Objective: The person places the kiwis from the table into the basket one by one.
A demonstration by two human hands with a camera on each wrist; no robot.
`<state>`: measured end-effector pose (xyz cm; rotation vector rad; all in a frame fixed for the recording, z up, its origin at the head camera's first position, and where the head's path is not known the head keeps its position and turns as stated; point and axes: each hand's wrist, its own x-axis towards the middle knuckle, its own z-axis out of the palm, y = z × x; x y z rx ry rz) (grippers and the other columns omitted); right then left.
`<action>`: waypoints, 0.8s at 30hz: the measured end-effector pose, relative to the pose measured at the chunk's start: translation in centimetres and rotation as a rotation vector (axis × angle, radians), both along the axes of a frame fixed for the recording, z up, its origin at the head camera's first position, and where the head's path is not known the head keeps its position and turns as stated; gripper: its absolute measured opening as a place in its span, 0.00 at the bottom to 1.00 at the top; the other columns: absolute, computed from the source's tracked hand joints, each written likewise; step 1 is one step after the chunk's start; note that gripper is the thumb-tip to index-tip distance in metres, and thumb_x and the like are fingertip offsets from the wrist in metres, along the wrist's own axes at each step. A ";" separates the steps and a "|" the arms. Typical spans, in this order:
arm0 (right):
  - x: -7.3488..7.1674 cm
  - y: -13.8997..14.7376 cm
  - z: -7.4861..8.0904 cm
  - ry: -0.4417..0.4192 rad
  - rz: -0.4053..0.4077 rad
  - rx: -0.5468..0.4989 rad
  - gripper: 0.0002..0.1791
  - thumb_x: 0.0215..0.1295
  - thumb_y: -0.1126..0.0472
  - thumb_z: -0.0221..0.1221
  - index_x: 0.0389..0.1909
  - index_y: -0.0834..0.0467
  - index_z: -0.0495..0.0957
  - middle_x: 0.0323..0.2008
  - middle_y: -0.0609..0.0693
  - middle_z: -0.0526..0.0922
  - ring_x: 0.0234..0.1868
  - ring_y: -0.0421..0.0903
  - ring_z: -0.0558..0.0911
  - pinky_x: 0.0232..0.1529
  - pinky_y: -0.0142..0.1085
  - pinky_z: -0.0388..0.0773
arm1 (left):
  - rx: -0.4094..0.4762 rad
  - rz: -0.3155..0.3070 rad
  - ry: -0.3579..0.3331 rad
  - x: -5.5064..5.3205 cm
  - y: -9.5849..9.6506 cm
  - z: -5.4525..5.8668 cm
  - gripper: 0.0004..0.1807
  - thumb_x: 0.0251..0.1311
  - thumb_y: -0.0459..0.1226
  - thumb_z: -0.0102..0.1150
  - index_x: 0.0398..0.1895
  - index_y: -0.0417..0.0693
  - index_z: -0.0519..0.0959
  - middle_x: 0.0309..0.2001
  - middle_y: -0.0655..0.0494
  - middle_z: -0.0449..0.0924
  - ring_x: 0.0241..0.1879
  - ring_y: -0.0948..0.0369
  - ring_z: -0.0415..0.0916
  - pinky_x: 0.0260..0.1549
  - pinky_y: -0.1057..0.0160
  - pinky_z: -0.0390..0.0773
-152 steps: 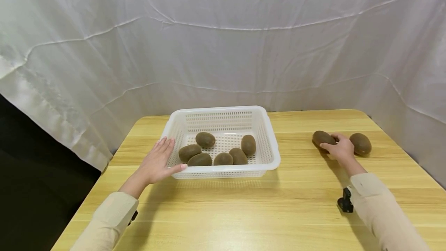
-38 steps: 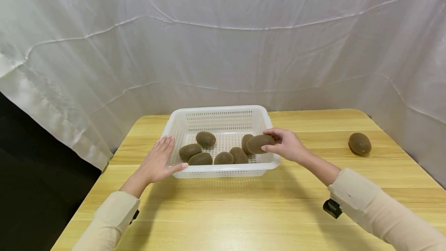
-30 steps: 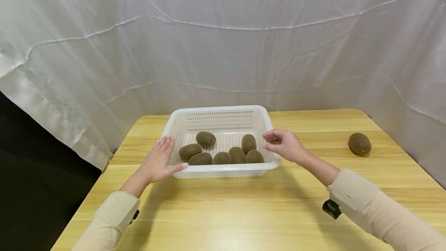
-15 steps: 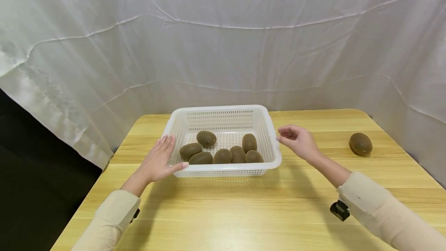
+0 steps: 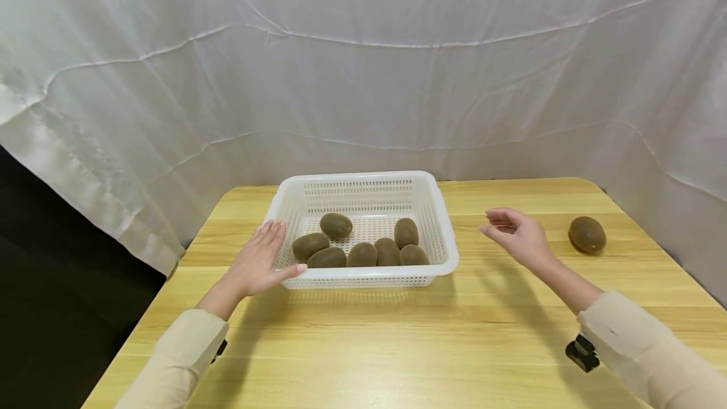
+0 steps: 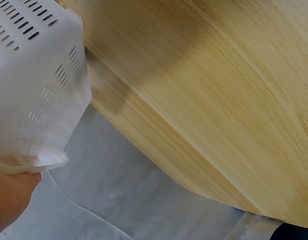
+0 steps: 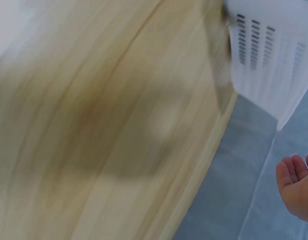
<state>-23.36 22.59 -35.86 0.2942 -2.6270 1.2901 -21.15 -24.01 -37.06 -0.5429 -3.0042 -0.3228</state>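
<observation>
A white perforated plastic basket [image 5: 363, 275] stands on the wooden table with several brown kiwifruit [image 5: 336, 226] in it, most of them along its near wall. My left hand [image 5: 258, 262] rests on the basket's near left corner, fingers straight along the left rim and thumb on the front rim. Between the basket and a lone kiwifruit [image 5: 587, 235] at the table's right side, my right hand [image 5: 521, 240] is over the table, its fingers loosely bent and holding nothing. The right wrist view also shows the bent fingers [image 7: 296, 170] with nothing in them.
The wooden table [image 5: 363, 346] reaches back to a pale hanging curtain [image 5: 363, 93], which closes off the rear and both sides. A dark area [image 5: 62, 295] lies beyond the table's left edge.
My right hand gripped a kiwifruit on the right, carried it into the basket's near right corner and let go. It has since moved back rightward. The left hand stays on the rim.
</observation>
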 end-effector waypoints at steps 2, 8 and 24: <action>0.0 0.6 -0.2 0.013 -0.017 0.013 0.25 0.62 0.54 0.58 0.55 0.68 0.72 0.50 0.67 0.77 0.37 0.22 0.73 0.36 0.14 0.72 | 0.002 0.003 -0.003 0.0 0.0 0.0 0.53 0.56 0.61 0.48 0.69 0.28 0.48 0.71 0.34 0.46 0.72 0.40 0.40 0.70 0.45 0.43; 0.0 2.3 -0.9 0.064 -0.067 0.044 0.26 0.62 0.54 0.58 0.56 0.68 0.71 0.52 0.67 0.76 0.42 0.25 0.72 0.38 0.09 0.65 | 0.000 0.007 -0.008 0.0 0.0 0.0 0.53 0.56 0.62 0.48 0.69 0.28 0.47 0.71 0.34 0.46 0.72 0.40 0.40 0.70 0.45 0.43; -0.4 6.4 -1.6 0.109 -0.215 0.053 0.30 0.61 0.52 0.59 0.57 0.69 0.69 0.54 0.71 0.74 0.38 0.13 0.61 0.38 0.07 0.63 | -0.001 0.006 -0.013 0.0 0.0 0.1 0.53 0.56 0.61 0.48 0.69 0.28 0.47 0.71 0.34 0.46 0.72 0.40 0.39 0.70 0.45 0.42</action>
